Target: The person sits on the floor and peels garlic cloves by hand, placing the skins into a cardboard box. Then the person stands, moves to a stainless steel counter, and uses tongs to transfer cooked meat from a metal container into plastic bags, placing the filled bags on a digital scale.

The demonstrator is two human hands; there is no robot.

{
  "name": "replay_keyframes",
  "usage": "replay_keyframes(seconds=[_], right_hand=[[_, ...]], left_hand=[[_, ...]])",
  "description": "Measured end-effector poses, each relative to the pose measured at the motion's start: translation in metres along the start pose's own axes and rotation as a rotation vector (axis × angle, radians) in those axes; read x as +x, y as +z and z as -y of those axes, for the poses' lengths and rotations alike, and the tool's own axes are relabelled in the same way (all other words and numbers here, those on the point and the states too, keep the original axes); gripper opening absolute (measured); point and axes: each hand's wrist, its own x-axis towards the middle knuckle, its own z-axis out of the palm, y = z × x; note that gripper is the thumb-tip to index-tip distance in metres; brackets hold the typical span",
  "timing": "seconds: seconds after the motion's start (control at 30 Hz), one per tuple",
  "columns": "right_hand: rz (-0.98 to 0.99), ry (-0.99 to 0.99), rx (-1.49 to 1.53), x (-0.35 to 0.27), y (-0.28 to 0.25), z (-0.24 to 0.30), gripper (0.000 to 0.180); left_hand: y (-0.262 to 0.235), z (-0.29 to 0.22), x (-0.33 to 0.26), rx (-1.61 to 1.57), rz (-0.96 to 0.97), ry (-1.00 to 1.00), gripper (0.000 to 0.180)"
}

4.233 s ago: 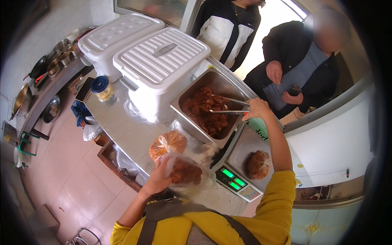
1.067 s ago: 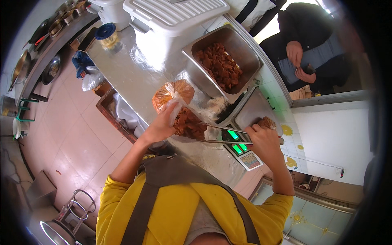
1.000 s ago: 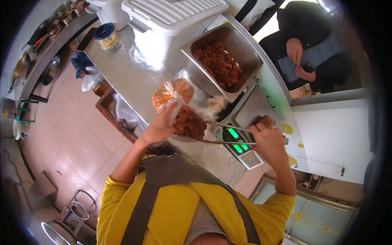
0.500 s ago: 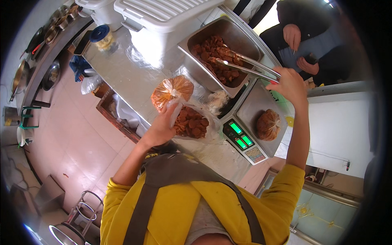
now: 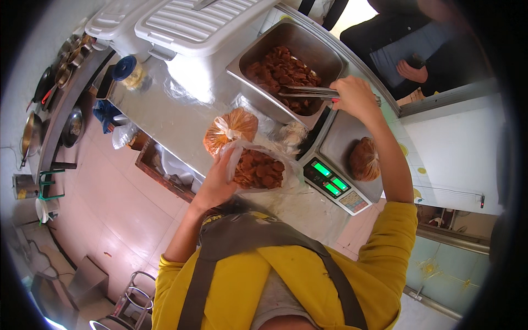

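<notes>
My left hand (image 5: 217, 181) grips the edge of a clear plastic bag (image 5: 258, 168), whose open mouth shows reddish-brown sliced food inside. In my right hand (image 5: 355, 99) is a pair of metal tongs (image 5: 308, 92), their tips down in the same sliced food (image 5: 286, 69) in a deep steel pan (image 5: 324, 47). Just beyond the bag sits a tied bag of orange food (image 5: 231, 131). Another tied bag (image 5: 365, 159) rests on the digital scale (image 5: 335, 187) below my right forearm. My right hand's fingers are partly hidden.
White lidded bins (image 5: 203, 27) stand behind the steel table (image 5: 148, 104). A jar with a blue lid (image 5: 126, 70) is at the table's far left. Across the counter at upper right, a person (image 5: 410, 55) holds a dark object. Pans (image 5: 33, 132) sit along the left wall.
The tongs have moved down into the pan, and their arms are closer together. My left hand still holds the bag. One of the other person's hands has moved up and away.
</notes>
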Motion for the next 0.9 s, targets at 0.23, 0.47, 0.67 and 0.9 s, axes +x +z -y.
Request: replay_keyframes(seconds=[0.23,0.47,0.67,0.9], right_hand=[[0.048,0.159,0.085,-0.044,-0.022,-0.017,0.035],[-0.111,0.244,0.180,-0.077,-0.041,-0.019,0.036],[-0.151,0.294,0.254,-0.116,-0.073,0.000,0.034],[0.012,0.182,0.288,-0.167,-0.071,0.071,0.036]], left_hand=[[0.001,0.006,0.005,-0.007,0.010,-0.046,0.080],[0.004,0.010,0.015,-0.062,-0.007,-0.049,0.080],[0.006,0.025,0.022,-0.014,-0.021,0.078,0.081],[0.001,0.025,0.020,-0.004,0.056,0.100,0.079]])
